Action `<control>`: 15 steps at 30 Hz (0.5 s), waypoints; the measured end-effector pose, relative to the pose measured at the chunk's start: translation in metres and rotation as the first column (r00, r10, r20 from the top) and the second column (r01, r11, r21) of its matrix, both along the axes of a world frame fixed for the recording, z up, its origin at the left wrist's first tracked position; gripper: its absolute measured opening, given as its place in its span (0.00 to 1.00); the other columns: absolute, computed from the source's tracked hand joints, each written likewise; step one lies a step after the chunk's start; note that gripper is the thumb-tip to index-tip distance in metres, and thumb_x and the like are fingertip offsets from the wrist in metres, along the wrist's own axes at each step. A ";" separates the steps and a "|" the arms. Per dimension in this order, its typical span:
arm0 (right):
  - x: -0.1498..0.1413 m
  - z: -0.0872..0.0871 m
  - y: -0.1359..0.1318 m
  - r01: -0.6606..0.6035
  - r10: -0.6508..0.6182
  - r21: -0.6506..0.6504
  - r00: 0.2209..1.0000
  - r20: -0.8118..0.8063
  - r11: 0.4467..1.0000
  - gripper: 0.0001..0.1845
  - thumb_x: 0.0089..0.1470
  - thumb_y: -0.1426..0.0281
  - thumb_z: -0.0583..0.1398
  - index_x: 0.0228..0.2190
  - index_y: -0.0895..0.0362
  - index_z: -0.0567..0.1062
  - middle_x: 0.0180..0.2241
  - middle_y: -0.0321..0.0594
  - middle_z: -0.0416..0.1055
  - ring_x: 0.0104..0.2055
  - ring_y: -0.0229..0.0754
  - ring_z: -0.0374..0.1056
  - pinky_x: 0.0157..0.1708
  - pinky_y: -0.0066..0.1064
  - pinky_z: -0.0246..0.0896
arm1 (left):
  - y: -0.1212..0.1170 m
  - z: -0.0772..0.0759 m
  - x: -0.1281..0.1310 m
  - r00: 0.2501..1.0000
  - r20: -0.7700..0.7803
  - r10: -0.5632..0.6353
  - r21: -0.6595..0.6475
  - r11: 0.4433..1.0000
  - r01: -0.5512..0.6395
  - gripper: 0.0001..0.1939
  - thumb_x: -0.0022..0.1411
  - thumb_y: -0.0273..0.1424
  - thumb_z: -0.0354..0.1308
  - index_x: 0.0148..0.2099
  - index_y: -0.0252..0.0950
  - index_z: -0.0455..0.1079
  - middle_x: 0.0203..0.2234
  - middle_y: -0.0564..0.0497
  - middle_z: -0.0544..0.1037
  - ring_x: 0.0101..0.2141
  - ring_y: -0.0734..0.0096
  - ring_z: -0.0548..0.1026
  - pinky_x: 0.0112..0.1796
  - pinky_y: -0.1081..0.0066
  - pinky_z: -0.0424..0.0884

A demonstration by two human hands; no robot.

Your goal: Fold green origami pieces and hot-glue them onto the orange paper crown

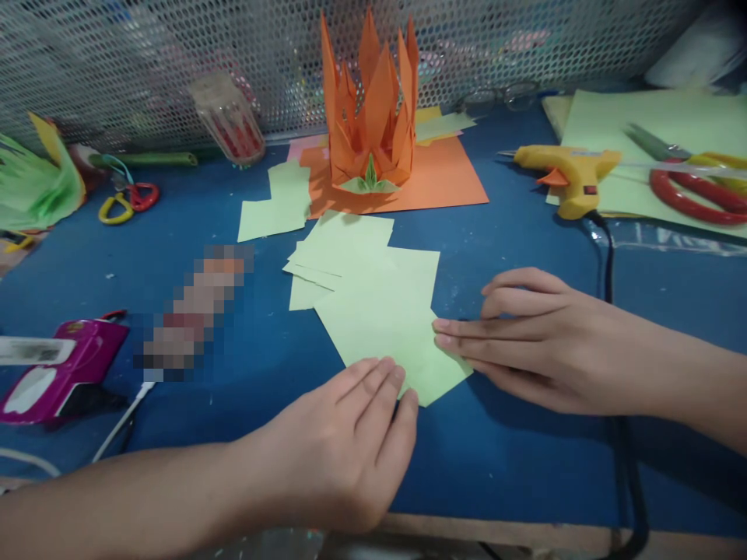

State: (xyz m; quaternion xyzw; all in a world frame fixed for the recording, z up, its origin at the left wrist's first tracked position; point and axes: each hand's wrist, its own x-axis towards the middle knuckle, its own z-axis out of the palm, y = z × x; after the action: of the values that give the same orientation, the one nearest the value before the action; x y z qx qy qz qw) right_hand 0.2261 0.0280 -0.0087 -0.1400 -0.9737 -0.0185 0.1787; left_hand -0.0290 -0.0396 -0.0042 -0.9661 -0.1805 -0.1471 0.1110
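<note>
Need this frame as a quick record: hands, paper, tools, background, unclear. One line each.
left hand: left hand, fingertips on the near left edge of the green paper
right hand: right hand, two fingertips at the paper's right edge
paper: pale green pieces, overlapping, on blue table
tools: yellow glue gun; red-handled scissors on green sheets, far right
background: spiky orange paper model upright on orange sheet
unclear: pixelated item, left
</note>
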 end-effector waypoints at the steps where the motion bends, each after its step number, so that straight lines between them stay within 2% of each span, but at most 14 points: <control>1: 0.000 0.001 0.001 -0.014 0.014 0.018 1.000 -0.007 1.000 0.13 0.61 0.73 0.54 0.45 0.60 0.74 0.42 0.41 0.78 0.33 0.39 0.67 0.44 0.41 0.63 | 0.000 -0.001 0.000 0.999 0.031 0.013 -0.002 1.000 -0.013 0.11 0.63 0.24 0.55 0.42 0.21 0.74 0.39 0.36 0.81 0.41 0.52 0.80 0.43 0.59 0.79; 4: 0.001 0.001 0.002 -0.031 0.032 0.061 0.999 -0.028 0.998 0.11 0.61 0.73 0.55 0.43 0.61 0.74 0.40 0.40 0.78 0.32 0.38 0.67 0.44 0.40 0.62 | 0.000 -0.004 0.001 0.995 0.094 0.033 0.001 0.999 -0.033 0.08 0.59 0.24 0.61 0.38 0.21 0.74 0.37 0.37 0.81 0.39 0.55 0.81 0.42 0.60 0.80; 10: -0.001 0.003 0.000 -0.005 0.010 0.086 0.999 -0.054 0.996 0.07 0.59 0.72 0.57 0.40 0.56 0.74 0.35 0.36 0.79 0.29 0.37 0.66 0.45 0.38 0.62 | -0.003 -0.004 0.001 0.990 0.125 0.063 0.016 0.998 -0.065 0.05 0.59 0.24 0.62 0.34 0.24 0.75 0.31 0.41 0.82 0.35 0.58 0.81 0.43 0.58 0.78; 15: -0.002 0.003 -0.004 -0.010 0.019 0.146 0.998 -0.060 0.989 0.12 0.58 0.66 0.59 0.40 0.61 0.74 0.33 0.43 0.78 0.30 0.39 0.66 0.45 0.38 0.61 | -0.003 -0.004 0.001 0.980 0.173 0.100 -0.002 0.995 -0.101 0.07 0.60 0.24 0.61 0.29 0.28 0.74 0.27 0.45 0.81 0.35 0.64 0.80 0.48 0.57 0.75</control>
State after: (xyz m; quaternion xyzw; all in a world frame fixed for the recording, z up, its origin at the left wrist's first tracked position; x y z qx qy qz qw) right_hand 0.2243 0.0242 -0.0061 -0.1201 -0.9649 -0.0839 0.2181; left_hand -0.0280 -0.0430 -0.0084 -0.9390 -0.2375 -0.2253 0.1057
